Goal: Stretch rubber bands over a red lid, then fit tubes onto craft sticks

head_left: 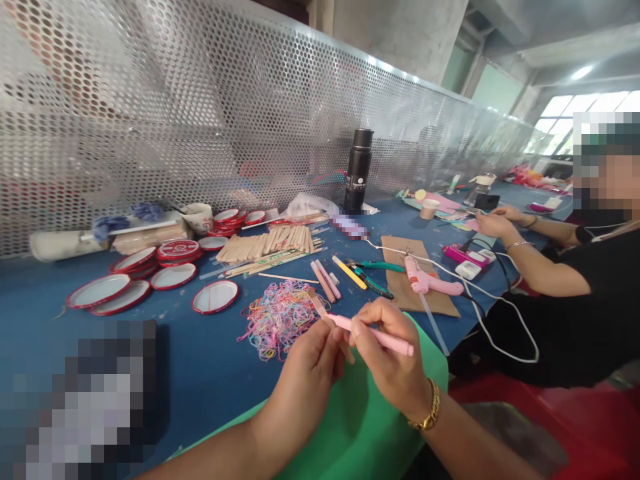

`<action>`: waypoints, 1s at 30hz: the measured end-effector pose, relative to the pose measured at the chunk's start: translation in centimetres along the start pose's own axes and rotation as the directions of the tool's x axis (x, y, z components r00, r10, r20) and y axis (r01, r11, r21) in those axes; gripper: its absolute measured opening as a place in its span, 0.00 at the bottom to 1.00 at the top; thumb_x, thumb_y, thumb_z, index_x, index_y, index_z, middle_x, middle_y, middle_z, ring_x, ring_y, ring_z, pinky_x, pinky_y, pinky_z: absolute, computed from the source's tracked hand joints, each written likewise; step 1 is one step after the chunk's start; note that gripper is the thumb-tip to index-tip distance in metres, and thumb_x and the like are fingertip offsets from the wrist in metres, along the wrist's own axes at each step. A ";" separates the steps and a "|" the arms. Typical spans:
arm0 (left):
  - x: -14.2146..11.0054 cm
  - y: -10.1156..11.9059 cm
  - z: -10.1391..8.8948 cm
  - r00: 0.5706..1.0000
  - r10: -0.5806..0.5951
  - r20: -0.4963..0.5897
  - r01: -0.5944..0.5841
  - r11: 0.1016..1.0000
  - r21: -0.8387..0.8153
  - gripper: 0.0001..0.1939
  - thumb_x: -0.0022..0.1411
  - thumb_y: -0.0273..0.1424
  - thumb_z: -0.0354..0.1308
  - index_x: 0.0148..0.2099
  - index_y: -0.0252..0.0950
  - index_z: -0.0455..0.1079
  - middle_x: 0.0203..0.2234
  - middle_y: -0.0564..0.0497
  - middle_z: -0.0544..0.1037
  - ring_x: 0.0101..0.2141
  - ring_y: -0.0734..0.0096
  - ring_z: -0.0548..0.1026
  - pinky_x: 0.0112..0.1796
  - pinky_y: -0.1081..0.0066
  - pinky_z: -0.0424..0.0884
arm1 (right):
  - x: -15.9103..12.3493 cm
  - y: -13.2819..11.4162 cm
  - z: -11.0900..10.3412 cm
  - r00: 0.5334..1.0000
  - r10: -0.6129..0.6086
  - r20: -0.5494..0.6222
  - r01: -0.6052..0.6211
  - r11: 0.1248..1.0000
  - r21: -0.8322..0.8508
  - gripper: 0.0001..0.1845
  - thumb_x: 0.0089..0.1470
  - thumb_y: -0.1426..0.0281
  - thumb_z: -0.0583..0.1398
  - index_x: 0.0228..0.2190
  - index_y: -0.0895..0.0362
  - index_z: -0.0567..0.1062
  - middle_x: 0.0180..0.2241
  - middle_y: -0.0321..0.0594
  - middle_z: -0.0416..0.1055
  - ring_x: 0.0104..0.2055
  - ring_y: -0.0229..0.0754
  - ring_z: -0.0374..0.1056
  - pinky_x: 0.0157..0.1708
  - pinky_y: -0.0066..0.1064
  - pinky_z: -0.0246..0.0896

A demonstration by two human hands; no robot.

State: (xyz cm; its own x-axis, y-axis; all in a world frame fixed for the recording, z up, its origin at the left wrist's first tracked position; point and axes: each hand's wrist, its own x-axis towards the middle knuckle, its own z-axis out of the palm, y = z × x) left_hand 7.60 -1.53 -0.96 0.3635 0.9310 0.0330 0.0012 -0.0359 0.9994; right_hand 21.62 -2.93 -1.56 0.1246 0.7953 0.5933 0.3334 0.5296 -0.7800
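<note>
My left hand (pixel 315 350) is closed on a flat wooden craft stick (pixel 317 303), whose upper end sticks out above my fingers. A pink marker pen (pixel 393 341) sits in my right hand (pixel 387 353), held like a pencil, with its tip at the stick. Just behind my left hand lies a tangled heap of colourful rubber bands (pixel 277 317). Two or three capped markers (pixel 325 279) and a yellow marker (pixel 350 273) rest further back. Under both hands is a green sheet (pixel 345 420).
Red-rimmed jar lids (pixel 215 297), a pile of wooden sticks (pixel 265 245) and a black bottle (pixel 359 173) stand behind. Green-handled pliers (pixel 375 287) and a pink glue gun (pixel 430 279) with its cable lie right, beside cardboard (pixel 400 247). A co-worker (pixel 555 273) sits at the right.
</note>
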 end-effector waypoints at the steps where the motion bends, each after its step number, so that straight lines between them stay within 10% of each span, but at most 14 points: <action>1: 0.0 0.0 0.0 1.000 -0.002 -0.004 0.002 1.000 0.002 0.23 0.66 0.51 0.54 0.28 0.39 0.63 0.19 0.58 0.62 0.21 0.73 0.56 0.23 0.72 0.55 | 0.0 0.0 0.0 1.000 0.000 -0.011 0.000 1.000 -0.006 0.10 0.61 0.71 0.59 0.26 0.54 0.71 0.23 0.35 0.71 0.26 0.39 0.69 0.28 0.30 0.64; 23: 0.0 0.2 0.0 1.000 -0.006 0.002 0.006 1.000 -0.020 0.23 0.66 0.52 0.54 0.29 0.39 0.64 0.19 0.58 0.62 0.21 0.74 0.57 0.23 0.72 0.54 | 0.1 0.1 0.0 0.999 -0.014 -0.049 0.013 0.999 -0.032 0.11 0.62 0.71 0.59 0.26 0.54 0.70 0.24 0.33 0.70 0.26 0.37 0.67 0.28 0.28 0.63; 30: -0.2 0.1 -0.4 0.995 -0.094 -0.027 0.091 0.992 -0.092 0.27 0.62 0.57 0.56 0.30 0.37 0.67 0.20 0.58 0.63 0.22 0.75 0.58 0.23 0.74 0.54 | 0.0 0.3 0.2 1.000 0.023 0.007 -0.024 0.993 0.119 0.05 0.67 0.69 0.58 0.43 0.51 0.74 0.31 0.34 0.78 0.31 0.37 0.74 0.33 0.27 0.70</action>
State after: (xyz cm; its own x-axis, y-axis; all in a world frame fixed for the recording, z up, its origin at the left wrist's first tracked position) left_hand 7.18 -1.62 -0.88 0.3363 0.9398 -0.0603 -0.0518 0.0823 0.9953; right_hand 21.49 -2.70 -1.84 0.1260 0.8095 0.5734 0.2166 0.5416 -0.8122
